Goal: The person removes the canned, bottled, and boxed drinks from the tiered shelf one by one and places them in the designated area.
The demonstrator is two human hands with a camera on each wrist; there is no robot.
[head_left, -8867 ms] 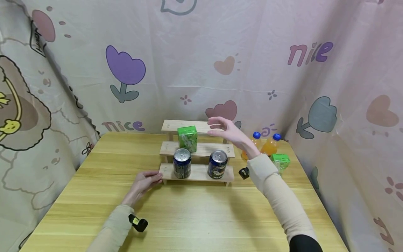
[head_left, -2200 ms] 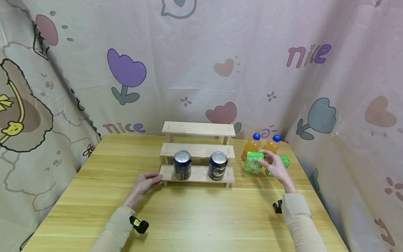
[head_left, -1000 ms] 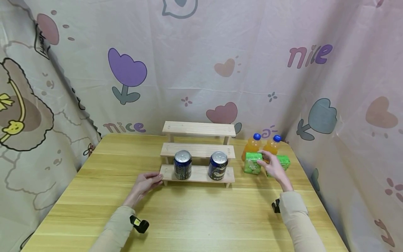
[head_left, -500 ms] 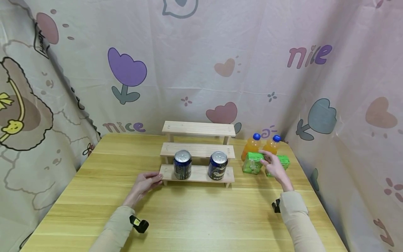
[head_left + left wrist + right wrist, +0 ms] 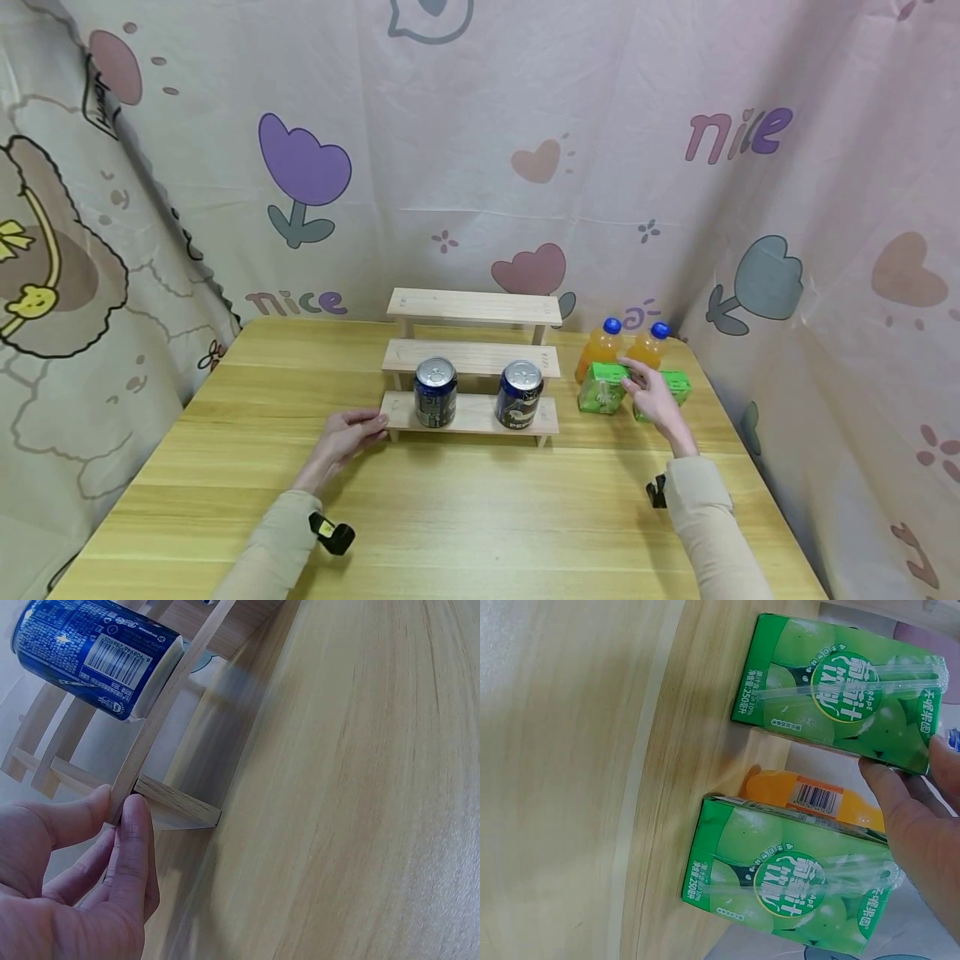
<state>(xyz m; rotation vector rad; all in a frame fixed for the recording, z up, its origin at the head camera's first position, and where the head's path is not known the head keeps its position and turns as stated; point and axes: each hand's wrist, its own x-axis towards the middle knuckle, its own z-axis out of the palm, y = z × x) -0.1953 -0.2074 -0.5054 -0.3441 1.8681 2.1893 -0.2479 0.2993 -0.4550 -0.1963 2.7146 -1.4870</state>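
Note:
My left hand pinches the left end of the bottom board of a three-step wooden rack, thumb above and fingers beneath. Two dark blue soda cans, a left can and a right can, stand upright on that board. On the table right of the rack, my right hand touches the top right corner of a green grape juice carton, its fingers fairly straight. A second green juice carton stands beside it, partly hidden behind the hand in the head view.
Two orange juice bottles with blue caps, a left bottle and a right bottle, stand behind the cartons. The wooden table reaches back to a patterned curtain, which also hangs at both sides.
The carton has gone from the rack's middle step to the table at right. Over the last second it has turned slightly there, and my right fingers have loosened on it. My left hand stays put.

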